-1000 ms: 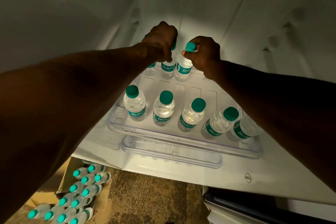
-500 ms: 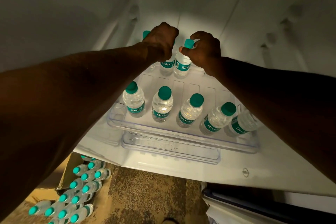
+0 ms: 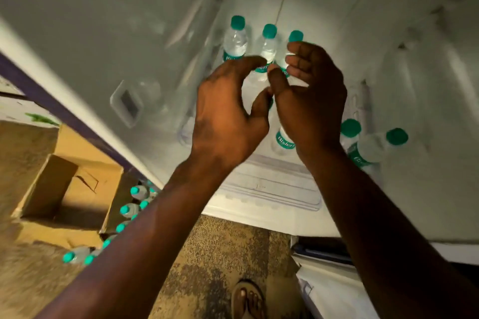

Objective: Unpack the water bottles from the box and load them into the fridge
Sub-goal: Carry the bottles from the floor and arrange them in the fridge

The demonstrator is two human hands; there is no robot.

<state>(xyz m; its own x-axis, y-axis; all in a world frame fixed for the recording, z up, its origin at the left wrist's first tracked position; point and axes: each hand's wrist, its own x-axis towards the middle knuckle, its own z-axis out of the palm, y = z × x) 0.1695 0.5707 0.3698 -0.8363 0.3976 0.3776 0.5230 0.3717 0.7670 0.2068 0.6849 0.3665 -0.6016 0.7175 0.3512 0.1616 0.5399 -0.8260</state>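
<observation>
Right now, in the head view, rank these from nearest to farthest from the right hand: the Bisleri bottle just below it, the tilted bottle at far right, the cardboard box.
1. Bisleri bottle, directly under the right hand.
2. Tilted bottle, to its right on the shelf.
3. Cardboard box, far left on the floor.

"Bisleri" on bottle label (image 3: 286, 142)

A speckled brown floor (image 3: 223, 254) lies below, and a sandalled foot (image 3: 248, 298) stands on it at the bottom edge.
</observation>
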